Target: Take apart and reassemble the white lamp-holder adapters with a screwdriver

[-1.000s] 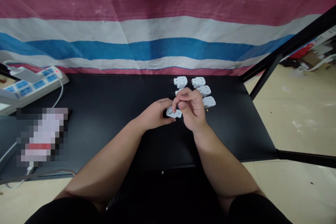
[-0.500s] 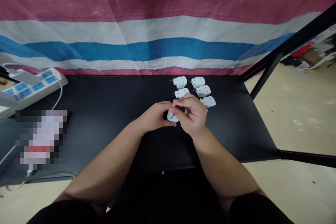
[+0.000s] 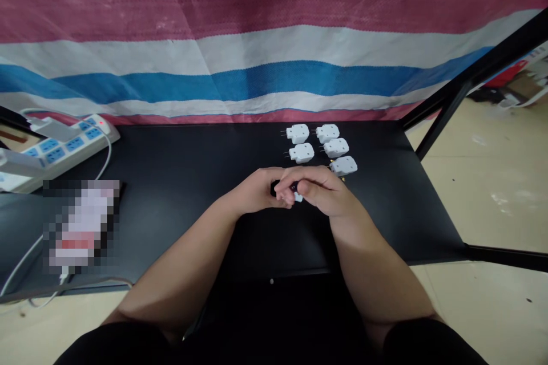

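Note:
My left hand [image 3: 257, 191] is closed around a white plug housing [image 3: 298, 198], of which only a small corner shows below the fingers. My right hand [image 3: 323, 188] lies over it, fingers curled about a small screwdriver; just the dark, rounded handle [image 3: 294, 186] peeks out between thumb and fingers. Its tip is hidden. Behind the hands sit several similar white plug housings [image 3: 302, 153] in two columns, thin metal pins pointing left. The nearest one [image 3: 344, 166] lies close to my right hand, with small brass-coloured bits [image 3: 343, 179] beside it.
All this rests on a black table [image 3: 180, 154]. At the left are a white power strip [image 3: 64, 151] with chargers and cables, and a blurred-out phone [image 3: 85, 222] on a cable. A striped sheet [image 3: 240, 80] hangs behind; a black metal frame [image 3: 445, 120] stands at the right.
My right hand has turned and closed further over the white housing, covering most of it and the metal shaft seen before. The view has shifted slightly, so everything sits a little further right.

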{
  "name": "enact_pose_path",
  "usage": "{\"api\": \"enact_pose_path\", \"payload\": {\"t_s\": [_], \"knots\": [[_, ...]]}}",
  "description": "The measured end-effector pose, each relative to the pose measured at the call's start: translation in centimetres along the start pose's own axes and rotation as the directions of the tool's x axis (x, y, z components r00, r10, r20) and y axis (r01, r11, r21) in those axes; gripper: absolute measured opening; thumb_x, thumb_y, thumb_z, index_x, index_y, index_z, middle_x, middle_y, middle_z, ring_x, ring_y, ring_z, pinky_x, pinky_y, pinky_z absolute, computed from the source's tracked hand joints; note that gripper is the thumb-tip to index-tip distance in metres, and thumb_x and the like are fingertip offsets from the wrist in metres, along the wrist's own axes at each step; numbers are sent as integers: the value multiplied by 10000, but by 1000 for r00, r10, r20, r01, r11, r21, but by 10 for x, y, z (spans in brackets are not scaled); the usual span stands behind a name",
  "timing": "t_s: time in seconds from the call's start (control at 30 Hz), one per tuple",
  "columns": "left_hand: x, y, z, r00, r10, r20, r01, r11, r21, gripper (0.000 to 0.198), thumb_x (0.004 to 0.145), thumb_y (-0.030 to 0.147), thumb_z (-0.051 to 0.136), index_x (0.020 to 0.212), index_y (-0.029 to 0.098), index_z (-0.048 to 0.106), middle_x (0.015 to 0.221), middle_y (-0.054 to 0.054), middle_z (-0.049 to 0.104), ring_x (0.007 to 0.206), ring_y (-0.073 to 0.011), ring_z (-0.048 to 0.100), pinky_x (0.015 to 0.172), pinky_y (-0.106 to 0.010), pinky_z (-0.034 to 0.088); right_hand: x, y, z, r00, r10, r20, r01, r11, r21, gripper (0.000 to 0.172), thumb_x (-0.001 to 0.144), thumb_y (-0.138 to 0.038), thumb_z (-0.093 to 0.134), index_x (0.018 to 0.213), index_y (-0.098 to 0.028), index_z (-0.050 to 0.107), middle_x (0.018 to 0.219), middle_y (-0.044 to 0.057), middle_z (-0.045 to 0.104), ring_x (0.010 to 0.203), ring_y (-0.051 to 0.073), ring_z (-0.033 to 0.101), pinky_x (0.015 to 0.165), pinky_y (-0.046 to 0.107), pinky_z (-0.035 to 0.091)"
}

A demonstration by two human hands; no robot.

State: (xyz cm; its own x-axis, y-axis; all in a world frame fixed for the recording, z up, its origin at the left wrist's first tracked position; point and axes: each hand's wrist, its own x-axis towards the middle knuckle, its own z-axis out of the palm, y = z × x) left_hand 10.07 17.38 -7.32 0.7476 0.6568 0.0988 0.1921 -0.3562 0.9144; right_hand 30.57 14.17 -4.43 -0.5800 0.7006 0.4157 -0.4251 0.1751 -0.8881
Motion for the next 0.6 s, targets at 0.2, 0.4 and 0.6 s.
{"api": "enact_pose_path", "payload": {"t_s": [0.2, 0.4, 0.6], "knots": [[-1, 3, 1, 998, -66, 3, 66, 996, -55, 246, 825, 279, 944, 966, 197, 760, 1023, -34, 804, 965, -238, 777, 845, -377, 626, 0, 19, 16, 996, -23, -87, 39, 983, 181, 231, 1095, -481, 710, 1140, -308, 565, 750, -82, 450, 626, 126, 440, 553, 237, 430], [-2, -2, 0, 997, -79, 3, 79, 997, 20, 317, 787, 316, 986, 963, 204, 747, 936, -21, 763, 894, -238, 763, 800, -376, 619, -1, 23, 9, 981, -55, -189, 71, 994, 81, 210, 1092, -479, 704, 1076, -276, 651, 1025, 11, 608, 804, 147, 636, 747, 340, 614], [-1, -4, 1, 1000, -28, 1, 28, 999, -33, 270, 795, 298, 967, 941, 211, 757, 924, -20, 763, 873, -220, 744, 810, -366, 618, 2, 17, 12, 984, 4, -179, 9, 997, 72, 441, 1169, -573, 488, 963, -242, 695, 749, -14, 545, 659, 148, 550, 584, 287, 494]]}}
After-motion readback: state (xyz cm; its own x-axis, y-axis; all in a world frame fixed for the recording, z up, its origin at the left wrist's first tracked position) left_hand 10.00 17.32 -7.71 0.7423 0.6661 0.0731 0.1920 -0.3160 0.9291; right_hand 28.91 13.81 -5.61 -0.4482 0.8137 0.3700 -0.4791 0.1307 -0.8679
